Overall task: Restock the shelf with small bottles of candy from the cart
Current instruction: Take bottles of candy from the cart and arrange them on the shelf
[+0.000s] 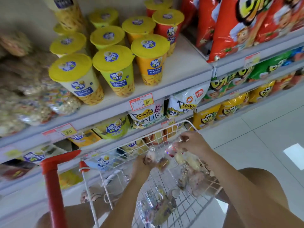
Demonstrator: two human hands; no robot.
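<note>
Both my hands are inside the white wire cart (171,129), over a heap of small clear candy bottles (158,204) with silver caps. My left hand (143,163) grips small bottles of candy (158,160) at the cart's middle. My right hand (194,142) is a little higher and farther right, and its fingers hold more small bottles (179,155). The picture is blurred, so how many bottles each hand has is unclear. The shelf (177,89) rises just beyond the cart.
Yellow-lidded snack cups (115,69) fill the upper shelf, with bare shelf board (187,63) to their right. Red snack bags (238,27) stand farther right. Blurred snack bags (32,99) crowd the left. The cart's red handle post (52,183) is at the lower left. Pale floor tiles (263,129) lie right.
</note>
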